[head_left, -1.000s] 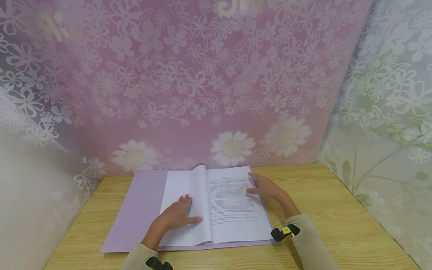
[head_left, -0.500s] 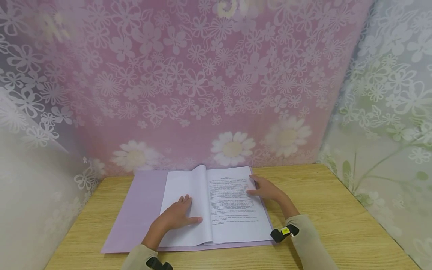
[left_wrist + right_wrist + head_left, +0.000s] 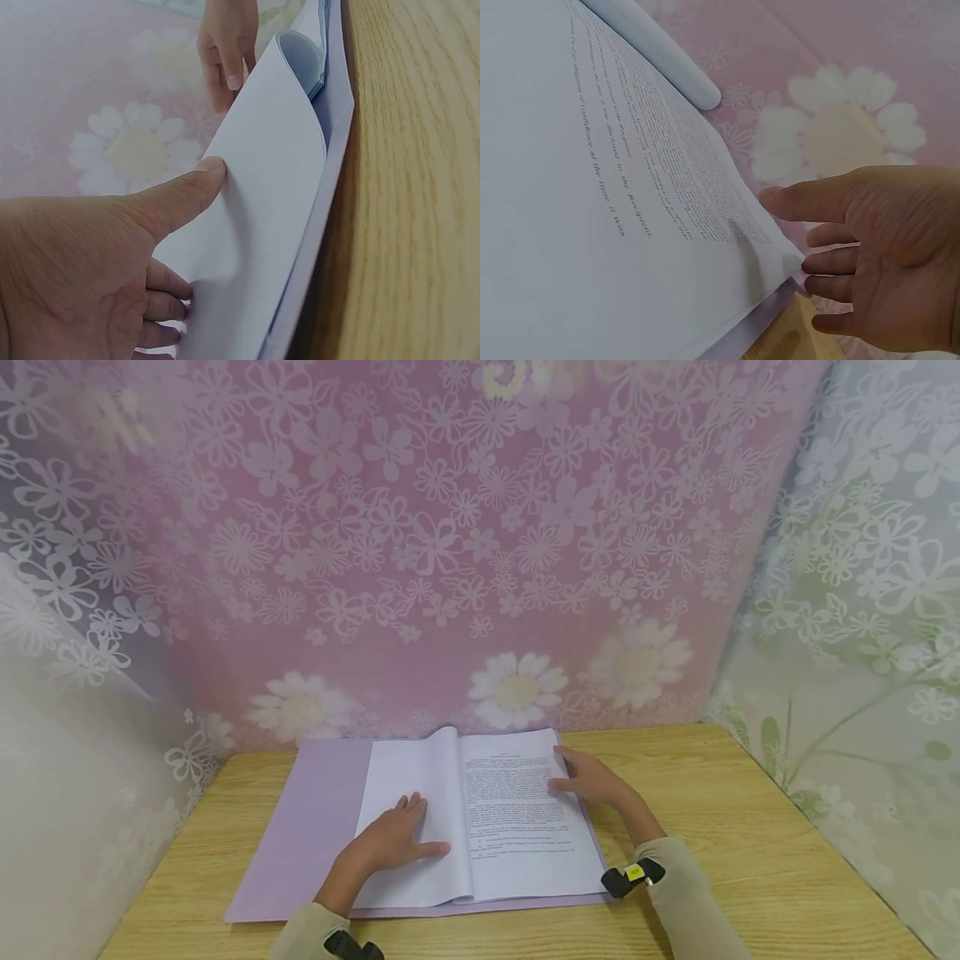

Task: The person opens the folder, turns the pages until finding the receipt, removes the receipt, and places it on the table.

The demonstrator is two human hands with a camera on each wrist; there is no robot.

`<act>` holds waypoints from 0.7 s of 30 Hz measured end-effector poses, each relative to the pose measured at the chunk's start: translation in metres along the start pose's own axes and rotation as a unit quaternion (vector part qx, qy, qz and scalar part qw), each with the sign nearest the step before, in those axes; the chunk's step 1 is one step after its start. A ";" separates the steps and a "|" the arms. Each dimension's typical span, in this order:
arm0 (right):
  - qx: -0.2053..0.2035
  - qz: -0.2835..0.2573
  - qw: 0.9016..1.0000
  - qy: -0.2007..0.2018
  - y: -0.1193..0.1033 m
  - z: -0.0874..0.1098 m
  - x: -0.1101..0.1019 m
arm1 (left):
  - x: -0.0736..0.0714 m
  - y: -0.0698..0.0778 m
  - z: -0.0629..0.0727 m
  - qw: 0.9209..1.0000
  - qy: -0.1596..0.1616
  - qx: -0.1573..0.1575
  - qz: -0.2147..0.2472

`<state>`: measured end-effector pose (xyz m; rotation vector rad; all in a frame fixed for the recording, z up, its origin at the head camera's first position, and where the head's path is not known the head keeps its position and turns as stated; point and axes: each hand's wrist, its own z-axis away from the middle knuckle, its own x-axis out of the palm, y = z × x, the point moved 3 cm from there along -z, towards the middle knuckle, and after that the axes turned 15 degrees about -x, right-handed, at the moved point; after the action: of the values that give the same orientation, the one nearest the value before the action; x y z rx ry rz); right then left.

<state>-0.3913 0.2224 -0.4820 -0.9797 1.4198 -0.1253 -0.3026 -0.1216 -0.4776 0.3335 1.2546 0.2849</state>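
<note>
A purple folder (image 3: pixel 288 827) lies open on the wooden table with a stack of white paper inside. The turned pages (image 3: pixel 397 760) on the left side look blank and curve up in a roll along the middle. My left hand (image 3: pixel 393 839) rests on them, fingers spread and thumb toward the curve; the left wrist view shows the thumb and fingertips touching the paper (image 3: pixel 262 127). On the right side lies a printed page (image 3: pixel 517 827) with dense text. At its right edge is my right hand (image 3: pixel 592 777), fingers extended; in the right wrist view its fingertips meet the page corner.
The wooden table (image 3: pixel 712 827) extends to both sides and in front of the folder. A pink flowered curtain (image 3: pixel 480 568) stands right behind the folder's back edge. Pale flowered sheets close off the left and right sides.
The right hand's fingers have shifted very slightly at the page's right edge. The left hand, the folder and the pages stay where they were.
</note>
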 end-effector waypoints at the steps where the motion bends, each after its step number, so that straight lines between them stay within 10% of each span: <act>1: -0.003 0.000 1.000 0.003 -0.001 0.000 -0.001 | 0.000 0.000 0.000 1.000 0.000 0.000 0.000; 21: -0.047 -0.107 0.992 0.055 -0.013 -0.002 -0.010 | -0.001 0.000 0.001 1.000 0.005 0.000 -0.001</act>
<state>-0.3892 0.2189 -0.4661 -1.2175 1.4281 -0.2757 -0.3019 -0.1217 -0.4766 0.3304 1.2645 0.2850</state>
